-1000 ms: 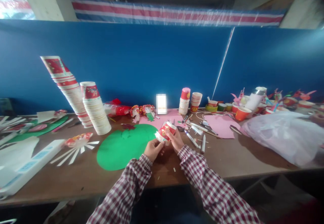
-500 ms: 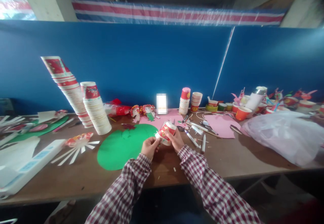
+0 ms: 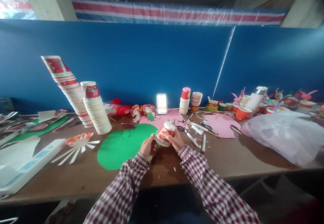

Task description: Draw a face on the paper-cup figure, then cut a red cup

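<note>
A red and white paper cup [image 3: 165,132] is held over the table, its white base tilted up and away. My right hand [image 3: 176,141] grips its right side, thumb across the printed wall. Close to the cup's left rim is my left hand [image 3: 149,147], fingers pinched together; whatever is between them is too small to make out. A large green paper shape [image 3: 121,149] lies left of my hands, and pink paper [image 3: 172,116] lies behind the cup.
Two tall cup stacks [image 3: 97,116] lean at the left. White markers [image 3: 204,143] and scissors [image 3: 181,128] lie right of the cup. Farther right are a plastic bag [image 3: 286,136], a flask [image 3: 257,99] and decorated cups. A white power strip [image 3: 32,166] is at the left.
The cup has turned more upright, base up, in my right hand. My left hand has moved slightly left, off the cup's wall, with its fingers curled.
</note>
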Demonstrator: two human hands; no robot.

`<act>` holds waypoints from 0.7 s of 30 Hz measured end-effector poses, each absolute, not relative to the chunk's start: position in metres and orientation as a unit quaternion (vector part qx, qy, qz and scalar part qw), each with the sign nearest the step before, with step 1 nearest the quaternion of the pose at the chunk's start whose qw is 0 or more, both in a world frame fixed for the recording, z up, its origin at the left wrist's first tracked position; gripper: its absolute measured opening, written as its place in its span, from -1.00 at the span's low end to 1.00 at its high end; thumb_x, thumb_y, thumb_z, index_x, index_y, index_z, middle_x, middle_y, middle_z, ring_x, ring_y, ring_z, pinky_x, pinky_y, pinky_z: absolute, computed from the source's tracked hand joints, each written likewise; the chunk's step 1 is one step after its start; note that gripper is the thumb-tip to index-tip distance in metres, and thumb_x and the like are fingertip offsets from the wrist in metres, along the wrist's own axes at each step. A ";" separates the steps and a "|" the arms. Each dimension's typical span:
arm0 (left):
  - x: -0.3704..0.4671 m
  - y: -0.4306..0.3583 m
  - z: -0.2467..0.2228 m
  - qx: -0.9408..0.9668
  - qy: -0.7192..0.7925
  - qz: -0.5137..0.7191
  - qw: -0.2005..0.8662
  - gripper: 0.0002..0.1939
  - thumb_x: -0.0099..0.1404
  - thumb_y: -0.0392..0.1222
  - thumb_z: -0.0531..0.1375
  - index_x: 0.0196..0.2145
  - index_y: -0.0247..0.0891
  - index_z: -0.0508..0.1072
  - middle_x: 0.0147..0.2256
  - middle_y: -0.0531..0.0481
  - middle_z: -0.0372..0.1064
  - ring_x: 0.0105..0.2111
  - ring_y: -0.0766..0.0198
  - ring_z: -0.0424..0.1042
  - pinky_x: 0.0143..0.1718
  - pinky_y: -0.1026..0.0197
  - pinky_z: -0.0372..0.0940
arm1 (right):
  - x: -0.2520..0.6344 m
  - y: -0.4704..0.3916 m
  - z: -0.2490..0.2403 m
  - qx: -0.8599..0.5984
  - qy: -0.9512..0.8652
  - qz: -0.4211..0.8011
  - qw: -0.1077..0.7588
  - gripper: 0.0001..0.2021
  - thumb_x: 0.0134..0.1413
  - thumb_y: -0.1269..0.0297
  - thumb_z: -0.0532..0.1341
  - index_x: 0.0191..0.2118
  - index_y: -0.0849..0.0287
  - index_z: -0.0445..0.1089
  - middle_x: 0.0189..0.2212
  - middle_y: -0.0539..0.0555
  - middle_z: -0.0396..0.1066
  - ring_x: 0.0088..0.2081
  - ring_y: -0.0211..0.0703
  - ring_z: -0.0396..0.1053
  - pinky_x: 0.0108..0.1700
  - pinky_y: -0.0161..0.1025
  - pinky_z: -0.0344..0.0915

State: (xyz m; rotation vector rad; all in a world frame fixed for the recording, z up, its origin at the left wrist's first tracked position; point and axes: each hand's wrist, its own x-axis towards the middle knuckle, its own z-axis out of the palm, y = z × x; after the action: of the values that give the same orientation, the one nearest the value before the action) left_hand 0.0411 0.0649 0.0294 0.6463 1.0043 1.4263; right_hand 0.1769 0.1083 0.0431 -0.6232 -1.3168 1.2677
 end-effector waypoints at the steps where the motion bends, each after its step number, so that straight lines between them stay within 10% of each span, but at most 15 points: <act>1: 0.040 0.065 0.030 0.277 0.431 0.611 0.603 -0.55 -0.04 0.11 0.31 -0.59 -0.24 0.17 -0.73 0.22 0.01 -0.75 0.54 -0.02 -0.77 0.43 -0.17 | 0.177 0.108 0.043 -0.259 -0.567 0.542 0.564 -0.53 -0.26 0.17 0.39 -0.15 0.11 0.32 -0.26 0.03 0.39 -0.22 -0.13 0.33 -0.12 -0.16 0.29; 21: 0.047 0.068 0.014 0.381 0.448 0.580 0.564 -0.50 -0.27 0.09 0.42 -0.63 -0.35 0.30 -0.68 0.05 0.33 -0.76 0.54 0.14 -0.77 0.45 0.02 | 0.178 0.112 0.042 -0.267 -0.526 0.574 0.568 -0.68 -0.20 0.14 0.33 -0.30 0.17 0.35 -0.46 0.01 0.40 -0.33 -0.14 0.35 -0.25 -0.21 0.30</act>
State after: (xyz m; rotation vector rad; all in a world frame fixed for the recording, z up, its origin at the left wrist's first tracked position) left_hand 0.0465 0.0676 0.0143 0.8954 1.0537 1.3652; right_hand 0.1783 0.1120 0.0423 -0.6267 -1.2364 1.3472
